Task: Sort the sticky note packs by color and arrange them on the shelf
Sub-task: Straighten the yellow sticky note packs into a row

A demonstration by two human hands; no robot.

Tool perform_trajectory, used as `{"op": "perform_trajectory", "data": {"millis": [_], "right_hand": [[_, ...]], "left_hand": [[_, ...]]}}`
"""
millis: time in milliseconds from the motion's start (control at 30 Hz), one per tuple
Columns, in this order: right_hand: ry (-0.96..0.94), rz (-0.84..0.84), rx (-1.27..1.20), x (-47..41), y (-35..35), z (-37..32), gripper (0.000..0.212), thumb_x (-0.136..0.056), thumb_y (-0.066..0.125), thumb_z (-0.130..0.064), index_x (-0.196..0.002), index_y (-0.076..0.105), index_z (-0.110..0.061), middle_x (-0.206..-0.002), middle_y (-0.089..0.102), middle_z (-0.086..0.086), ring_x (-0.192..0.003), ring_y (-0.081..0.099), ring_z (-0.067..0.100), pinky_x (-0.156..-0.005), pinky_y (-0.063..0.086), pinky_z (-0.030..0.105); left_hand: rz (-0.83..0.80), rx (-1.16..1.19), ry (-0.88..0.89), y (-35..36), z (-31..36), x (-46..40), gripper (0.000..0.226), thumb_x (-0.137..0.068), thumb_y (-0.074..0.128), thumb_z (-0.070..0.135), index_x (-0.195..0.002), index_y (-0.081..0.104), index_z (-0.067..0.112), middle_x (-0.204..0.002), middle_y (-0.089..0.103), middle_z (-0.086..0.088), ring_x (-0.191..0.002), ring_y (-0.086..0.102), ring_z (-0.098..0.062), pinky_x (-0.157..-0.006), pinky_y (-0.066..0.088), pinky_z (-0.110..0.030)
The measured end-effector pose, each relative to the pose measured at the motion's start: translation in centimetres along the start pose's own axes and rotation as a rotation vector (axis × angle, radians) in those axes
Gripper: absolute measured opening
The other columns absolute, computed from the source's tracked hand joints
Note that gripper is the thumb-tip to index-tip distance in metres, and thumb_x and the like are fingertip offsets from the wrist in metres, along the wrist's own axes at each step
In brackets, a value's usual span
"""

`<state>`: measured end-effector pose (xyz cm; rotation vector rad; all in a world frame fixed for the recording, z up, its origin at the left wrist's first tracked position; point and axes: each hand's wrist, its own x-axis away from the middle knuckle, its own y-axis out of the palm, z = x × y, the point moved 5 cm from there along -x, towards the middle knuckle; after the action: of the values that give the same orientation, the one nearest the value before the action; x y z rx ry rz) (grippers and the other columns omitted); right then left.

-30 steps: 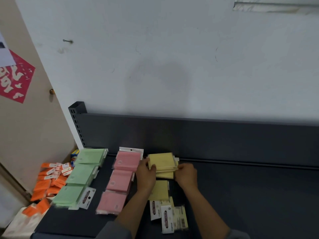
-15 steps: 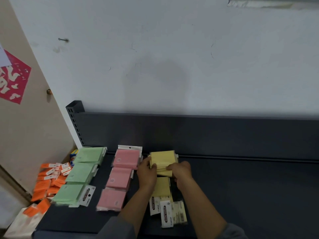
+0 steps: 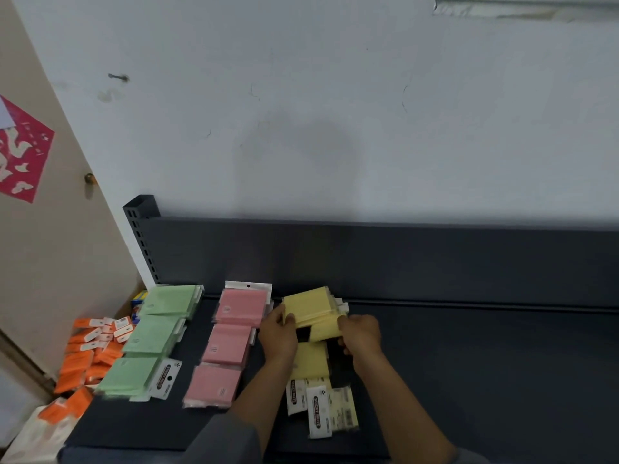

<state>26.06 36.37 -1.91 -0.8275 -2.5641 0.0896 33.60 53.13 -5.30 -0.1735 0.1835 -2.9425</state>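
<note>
On the dark shelf (image 3: pixel 469 363) lie three columns of sticky note packs. Green packs (image 3: pixel 152 336) form the left column and pink packs (image 3: pixel 227 343) the middle one. A stack of yellow packs (image 3: pixel 310 304) sits at the back of the third column. My left hand (image 3: pixel 278 333) grips that stack's left edge with the thumb on top. My right hand (image 3: pixel 360 333) pinches a lower yellow pack (image 3: pixel 323 329) at the stack's front right. More yellow packs (image 3: pixel 310 361) lie nearer to me, between my forearms, with their white header cards (image 3: pixel 320 408) pointing toward me.
The shelf's upright back panel (image 3: pixel 368 259) runs behind the packs, with a slotted post (image 3: pixel 139 242) at its left end. Orange packs (image 3: pixel 90 349) lie in a heap on the floor left of the shelf, above a white bag (image 3: pixel 37 433).
My right hand moved from the stack's right side to its front and pulled a lower yellow pack forward. The left hand stays on the stack's left edge.
</note>
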Motion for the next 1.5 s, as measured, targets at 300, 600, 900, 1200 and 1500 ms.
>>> {"op": "perform_trajectory", "data": {"millis": [300, 600, 900, 1200, 1500], "right_hand": [[-0.119, 0.070, -0.023, 1.9, -2.9, 0.7, 0.013, -0.098, 0.056, -0.016, -0.109, 0.061, -0.012, -0.094, 0.067, 0.009, -0.075, 0.064, 0.021, -0.058, 0.056, 0.033], [-0.180, 0.024, -0.096, 5.5, -2.0, 2.8, 0.020, -0.095, 0.060, -0.011, -0.114, 0.060, -0.017, -0.097, 0.070, 0.004, -0.064, 0.068, 0.018, -0.051, 0.054, 0.026], [-0.471, 0.011, 0.350, 5.4, 0.0, 2.4, 0.025, -0.086, 0.062, -0.011, -0.064, 0.052, -0.017, -0.070, 0.054, 0.000, -0.063, 0.052, 0.013, -0.053, 0.042, 0.024], [-0.168, -0.144, 0.103, -0.3, 0.6, -0.2, 0.052, -0.096, 0.053, -0.003, -0.147, 0.043, -0.006, -0.135, 0.058, 0.011, -0.110, 0.056, 0.019, -0.093, 0.046, 0.028], [0.155, -0.233, -0.498, -2.0, 2.6, -0.6, 0.014, -0.093, 0.059, 0.003, -0.106, 0.062, 0.007, -0.110, 0.067, 0.024, -0.100, 0.066, 0.033, -0.087, 0.057, 0.040]], "left_hand": [[-0.025, -0.080, 0.055, -0.2, 0.5, 0.0, 0.037, -0.099, 0.057, 0.006, -0.135, 0.059, 0.010, -0.128, 0.060, -0.004, -0.121, 0.055, -0.024, -0.109, 0.043, -0.038], [-0.067, -0.033, 0.052, -0.4, 0.6, 0.5, 0.020, -0.101, 0.053, 0.015, -0.113, 0.069, 0.014, -0.108, 0.067, -0.003, -0.102, 0.062, -0.024, -0.086, 0.048, -0.033], [-0.218, -0.084, 0.045, -0.7, -0.1, 0.8, 0.029, -0.098, 0.057, 0.024, -0.125, 0.064, 0.018, -0.122, 0.063, -0.003, -0.108, 0.060, -0.019, -0.087, 0.046, -0.033], [-0.329, -0.195, 0.097, -0.5, -0.2, 0.9, 0.057, -0.092, 0.069, 0.019, -0.144, 0.049, 0.021, -0.143, 0.048, 0.001, -0.125, 0.051, -0.017, -0.105, 0.044, -0.034], [-0.238, -0.344, 0.272, 0.1, -0.2, -0.1, 0.060, -0.076, 0.085, 0.018, -0.130, 0.060, 0.019, -0.131, 0.057, -0.005, -0.119, 0.055, -0.022, -0.103, 0.046, -0.038]]}}
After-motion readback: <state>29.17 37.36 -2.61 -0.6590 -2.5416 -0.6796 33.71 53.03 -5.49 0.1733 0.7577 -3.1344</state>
